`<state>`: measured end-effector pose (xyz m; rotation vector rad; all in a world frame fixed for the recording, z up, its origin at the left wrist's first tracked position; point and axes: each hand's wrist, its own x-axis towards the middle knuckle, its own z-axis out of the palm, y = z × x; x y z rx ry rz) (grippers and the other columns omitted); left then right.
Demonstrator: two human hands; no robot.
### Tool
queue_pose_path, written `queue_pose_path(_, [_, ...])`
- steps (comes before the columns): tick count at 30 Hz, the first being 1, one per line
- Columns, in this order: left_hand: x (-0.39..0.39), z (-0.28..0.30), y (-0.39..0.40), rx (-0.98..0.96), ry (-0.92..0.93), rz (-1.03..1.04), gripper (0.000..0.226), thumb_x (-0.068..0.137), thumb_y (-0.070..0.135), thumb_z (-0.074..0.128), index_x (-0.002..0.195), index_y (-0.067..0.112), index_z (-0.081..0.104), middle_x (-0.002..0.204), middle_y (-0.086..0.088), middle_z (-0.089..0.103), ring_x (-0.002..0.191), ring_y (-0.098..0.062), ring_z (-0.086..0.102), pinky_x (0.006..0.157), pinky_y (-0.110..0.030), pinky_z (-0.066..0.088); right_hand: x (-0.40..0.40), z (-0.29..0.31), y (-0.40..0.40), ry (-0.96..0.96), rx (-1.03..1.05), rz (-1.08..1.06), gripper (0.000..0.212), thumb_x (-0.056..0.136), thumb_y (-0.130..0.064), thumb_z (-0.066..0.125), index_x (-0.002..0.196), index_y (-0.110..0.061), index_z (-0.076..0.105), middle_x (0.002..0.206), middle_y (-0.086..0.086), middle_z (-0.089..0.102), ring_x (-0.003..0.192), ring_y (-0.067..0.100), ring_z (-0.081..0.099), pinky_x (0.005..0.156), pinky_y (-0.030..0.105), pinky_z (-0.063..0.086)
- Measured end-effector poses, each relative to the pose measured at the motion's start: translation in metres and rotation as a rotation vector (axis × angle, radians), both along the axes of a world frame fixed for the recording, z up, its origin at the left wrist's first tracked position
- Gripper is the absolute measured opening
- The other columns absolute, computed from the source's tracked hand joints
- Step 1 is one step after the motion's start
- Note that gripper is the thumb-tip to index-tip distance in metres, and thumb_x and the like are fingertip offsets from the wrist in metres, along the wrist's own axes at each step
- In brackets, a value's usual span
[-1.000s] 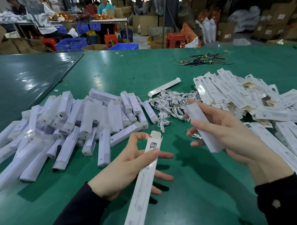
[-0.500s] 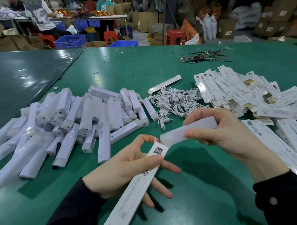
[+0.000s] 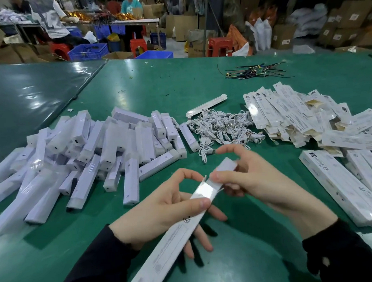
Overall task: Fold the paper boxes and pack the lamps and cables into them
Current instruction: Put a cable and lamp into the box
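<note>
Left hand (image 3: pixel 162 207) gripped the paper box (image 3: pixel 173 232); right hand (image 3: pixel 252 180), at 2 o'clock, pinched a lamp (image 3: pixel 226 165) entering its open end above the table (image 3: pixel 258 254).

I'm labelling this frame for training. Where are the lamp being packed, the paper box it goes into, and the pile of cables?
lamp (image 3: pixel 227 165), head view, on its outer end by the right fingers.
paper box (image 3: pixel 173 234), head view, on its printed side.
cables (image 3: pixel 220 127), head view, middle of the pile.
</note>
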<state>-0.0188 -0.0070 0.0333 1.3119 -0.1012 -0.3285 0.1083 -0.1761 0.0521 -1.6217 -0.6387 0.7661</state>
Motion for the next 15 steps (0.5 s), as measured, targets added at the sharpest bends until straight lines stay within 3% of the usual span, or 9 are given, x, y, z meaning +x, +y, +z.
queue_pose_path(3, [0.001, -0.002, 0.0, 0.002, -0.004, 0.077, 0.048, 0.088, 0.031, 0.063, 0.123, 0.022, 0.031, 0.113, -0.02, 0.069, 0.066, -0.033, 0.072, 0.048, -0.033, 0.057, 0.0, 0.001, 0.005, -0.031, 0.151, -0.214, 0.036, 0.068, -0.011, 0.08, 0.097, -0.009, 0.059, 0.064, 0.004, 0.069, 0.048, 0.013, 0.056, 0.045, 0.017, 0.041])
queue_pose_path(7, [0.001, -0.003, -0.002, -0.004, -0.02, 0.114, 0.046, 0.089, 0.029, 0.063, 0.123, 0.023, 0.033, 0.112, -0.021, 0.069, 0.065, -0.033, 0.071, 0.047, -0.033, 0.056, -0.004, -0.002, 0.006, -0.13, 0.182, -0.181, 0.022, 0.071, -0.028, 0.072, 0.085, -0.011, 0.072, 0.072, 0.001, 0.073, 0.06, 0.009, 0.062, 0.051, 0.016, 0.041])
queue_pose_path(11, [0.003, -0.004, -0.003, 0.042, -0.024, 0.182, 0.047, 0.087, 0.031, 0.064, 0.122, 0.023, 0.034, 0.109, -0.02, 0.07, 0.062, -0.033, 0.07, 0.046, -0.032, 0.055, -0.015, -0.009, 0.013, -0.2, 0.099, -0.05, 0.042, 0.079, -0.043, 0.053, 0.079, -0.008, 0.076, 0.111, -0.005, 0.069, 0.1, -0.001, 0.061, 0.087, 0.013, 0.041])
queue_pose_path(13, [0.003, -0.005, -0.004, 0.059, -0.022, 0.164, 0.047, 0.087, 0.03, 0.064, 0.122, 0.022, 0.034, 0.109, -0.02, 0.07, 0.062, -0.033, 0.07, 0.046, -0.033, 0.056, -0.017, -0.009, 0.014, -0.165, 0.059, -0.02, 0.047, 0.081, -0.049, 0.045, 0.092, -0.014, 0.073, 0.106, -0.012, 0.069, 0.103, -0.006, 0.058, 0.093, 0.01, 0.037])
queue_pose_path(15, [0.003, -0.005, -0.006, 0.07, -0.022, 0.145, 0.046, 0.088, 0.029, 0.063, 0.121, 0.02, 0.032, 0.11, -0.02, 0.07, 0.062, -0.033, 0.07, 0.047, -0.033, 0.056, -0.017, -0.007, 0.012, -0.14, 0.023, -0.036, 0.054, 0.08, -0.057, 0.037, 0.115, -0.028, 0.065, 0.088, -0.013, 0.071, 0.101, -0.012, 0.056, 0.087, 0.002, 0.032])
